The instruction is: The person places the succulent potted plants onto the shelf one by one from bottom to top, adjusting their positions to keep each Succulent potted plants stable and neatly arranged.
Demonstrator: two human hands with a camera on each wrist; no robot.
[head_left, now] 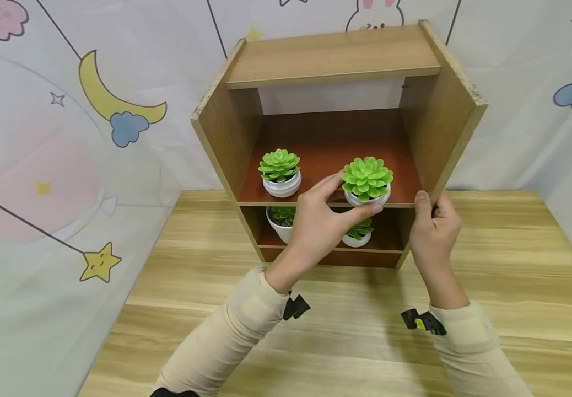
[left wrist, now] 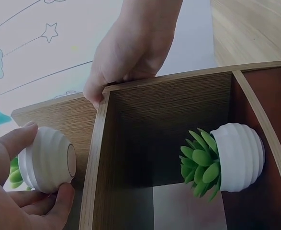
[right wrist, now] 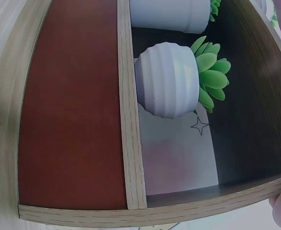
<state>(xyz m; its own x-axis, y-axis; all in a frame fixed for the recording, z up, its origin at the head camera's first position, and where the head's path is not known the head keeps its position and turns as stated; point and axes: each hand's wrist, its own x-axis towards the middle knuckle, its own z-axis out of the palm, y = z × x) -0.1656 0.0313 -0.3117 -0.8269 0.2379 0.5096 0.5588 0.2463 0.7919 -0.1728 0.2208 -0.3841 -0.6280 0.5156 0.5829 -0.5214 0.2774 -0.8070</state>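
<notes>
My left hand [head_left: 316,223] holds a green potted succulent [head_left: 367,179] in a ribbed white pot at the front edge of the upper shelf, right side. In the left wrist view, the thumb and fingers are round this pot [left wrist: 49,160], and its round underside shows. My right hand [head_left: 433,234] grips the front edge of the wooden cabinet's [head_left: 452,116] right side panel, at upper-shelf height. Another succulent [head_left: 280,173] stands on the upper shelf's left side. Below, a small succulent pot [head_left: 357,238] sits at the right, partly hidden by my left hand.
A larger white pot [head_left: 278,230] with a plant stands at the lower left, partly behind my left hand. The cabinet rests on a wood-grain tabletop [head_left: 192,264]. Behind hangs a pale sheet [head_left: 167,66] with cartoon moon, stars and clouds.
</notes>
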